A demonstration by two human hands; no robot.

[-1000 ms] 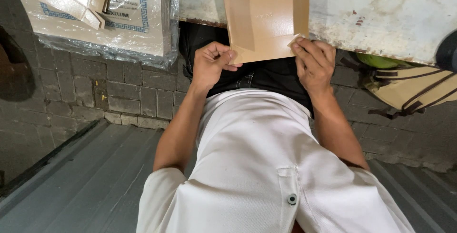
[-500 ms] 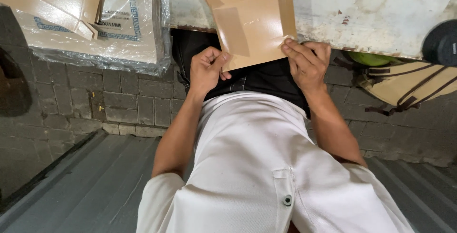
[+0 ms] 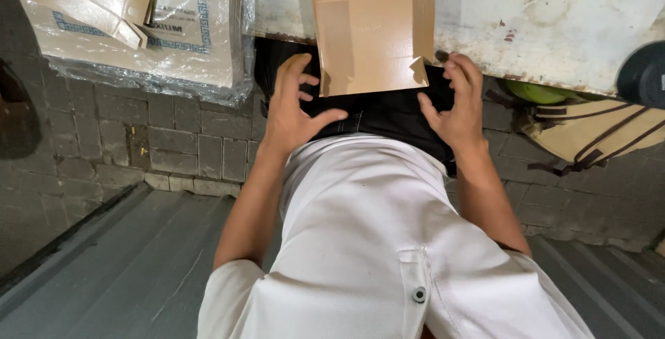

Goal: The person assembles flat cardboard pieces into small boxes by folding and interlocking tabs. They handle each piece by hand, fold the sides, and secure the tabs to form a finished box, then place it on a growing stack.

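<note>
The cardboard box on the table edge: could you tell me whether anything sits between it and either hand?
Nothing visible does. The left hand and right hand flank the cardboard box, fingers spread, with only open gaps between.

White short-sleeved shirt with a buttoned chest pocket, dark trousers, bare forearms.

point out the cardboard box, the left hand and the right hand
cardboard box [image 3: 374, 31], head view, on its inner brown panel
left hand [image 3: 291, 114], head view, on its back
right hand [image 3: 454, 107], head view, on its back

Spread left hand and right hand flanking cardboard box
</note>
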